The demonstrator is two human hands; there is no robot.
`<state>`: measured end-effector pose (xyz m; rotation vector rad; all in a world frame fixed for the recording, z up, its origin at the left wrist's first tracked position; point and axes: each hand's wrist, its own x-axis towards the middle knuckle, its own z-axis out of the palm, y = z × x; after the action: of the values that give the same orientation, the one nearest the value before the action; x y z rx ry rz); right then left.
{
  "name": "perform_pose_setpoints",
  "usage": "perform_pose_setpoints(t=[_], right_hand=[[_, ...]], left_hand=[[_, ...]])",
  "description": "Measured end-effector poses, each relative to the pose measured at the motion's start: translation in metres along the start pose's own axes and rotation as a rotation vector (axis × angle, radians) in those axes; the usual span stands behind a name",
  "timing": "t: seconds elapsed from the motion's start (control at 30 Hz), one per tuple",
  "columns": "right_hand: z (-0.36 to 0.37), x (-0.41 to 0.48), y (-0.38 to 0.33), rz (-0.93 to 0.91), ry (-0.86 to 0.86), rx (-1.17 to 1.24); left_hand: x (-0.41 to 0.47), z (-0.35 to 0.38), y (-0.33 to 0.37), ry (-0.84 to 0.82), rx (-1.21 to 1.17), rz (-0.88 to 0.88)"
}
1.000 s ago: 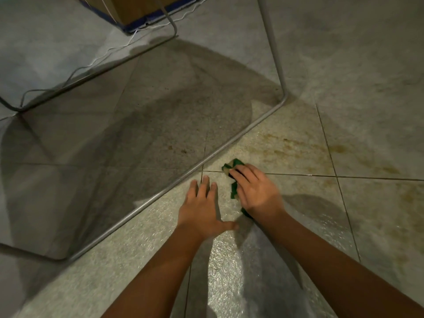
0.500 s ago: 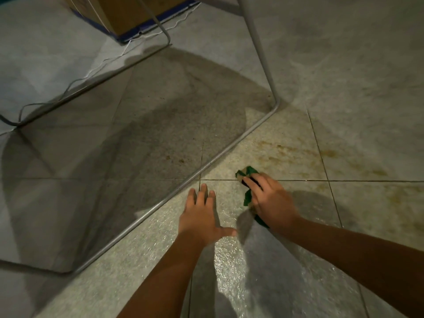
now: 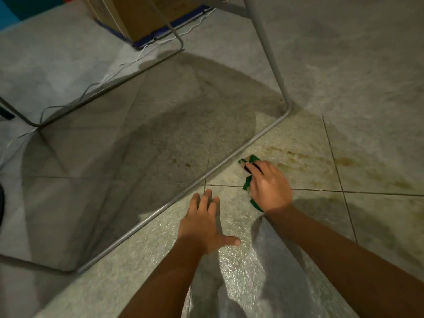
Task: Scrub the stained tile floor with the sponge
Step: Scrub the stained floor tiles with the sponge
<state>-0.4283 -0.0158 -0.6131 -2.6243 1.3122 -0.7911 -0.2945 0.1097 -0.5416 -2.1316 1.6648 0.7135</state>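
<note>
Sponge (image 3: 249, 180) and right hand (image 3: 270, 188) sit on the tile floor (image 3: 378, 72), right where a grout line (image 3: 355, 192) runs across. The sponge is green. It lies flat under the palm, and its far tip pokes out past the fingertips onto the far tile. The right hand presses down on it with the fingers bent over its top, holding it against the floor.

Half a second ago the sponge was a bit nearer, with its tip just at the grout line. Now the hand has pushed it forward, and the tip touches the near end of the brown stain (image 3: 305, 157). The stain spreads away to the right over the far tile and onto the next one.

The left hand (image 3: 203, 226) lies flat on the near tile, fingers close together and thumb stuck out to the right. It holds nothing. It stays in the same spot as before, with its fingertips just short of the metal bar (image 3: 174, 203) that lies slanted across the floor.

The near tile looks wet and shiny between the two arms. A cardboard box (image 3: 142, 17) stands far off at the top edge, with a white cord (image 3: 128, 65) trailing beside it.
</note>
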Motion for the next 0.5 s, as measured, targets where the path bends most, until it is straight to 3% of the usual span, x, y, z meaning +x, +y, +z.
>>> perform_pose_setpoints(t=[0.2, 0.33, 0.5], right_hand=[[-0.019, -0.036, 0.000, 0.054, 0.010, -0.013], [-0.022, -0.064, -0.019, -0.074, -0.020, -0.032], [-0.011, -0.036, -0.016, -0.142, -0.071, -0.006]], left_hand=[[-0.001, 0.000, 0.000, 0.011, -0.016, -0.001], [0.000, -0.002, 0.002, 0.005, -0.009, -0.002], [-0.001, 0.000, 0.002, -0.001, -0.009, -0.010]])
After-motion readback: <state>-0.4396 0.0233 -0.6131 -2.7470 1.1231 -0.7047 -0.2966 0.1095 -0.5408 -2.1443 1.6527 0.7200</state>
